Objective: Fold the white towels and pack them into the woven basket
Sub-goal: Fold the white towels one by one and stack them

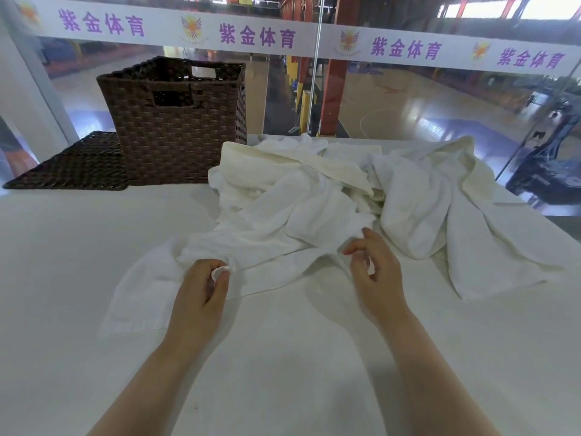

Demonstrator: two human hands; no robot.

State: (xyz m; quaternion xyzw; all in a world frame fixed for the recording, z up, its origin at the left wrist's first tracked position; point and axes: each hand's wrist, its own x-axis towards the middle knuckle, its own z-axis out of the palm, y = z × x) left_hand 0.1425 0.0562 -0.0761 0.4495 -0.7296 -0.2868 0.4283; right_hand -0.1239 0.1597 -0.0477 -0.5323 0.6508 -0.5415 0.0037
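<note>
Behind the white table (78, 247) a glass wall shows a big sports hall with a shiny wooden floor, red columns and a white banner (283, 36) with purple characters. On the table, the woven basket (176, 121) stands near the far left corner, upright and open, with nothing visible over its rim, and its flat lid (78, 165) lies just beside it, toward the left edge. The white towels (314, 190) are in a loose heap at the far right part of the table, several of them mixed together. One towel (257, 247) is pulled out from the heap toward the near edge and lies partly flat. The left hand (201, 294) pinches a small fold of its edge between thumb and curled fingers. The right hand (374, 272) hovers at the cloth with fingers half curled and a little spread; I cannot tell if it already pinches something. I think the step is to separate this towel and find its corners, so no folding is done yet. To do it well, each hand should take one corner of the same short edge, lift the towel free from the heap, and spread it smooth on the bare near part of the table before the first fold.
</note>
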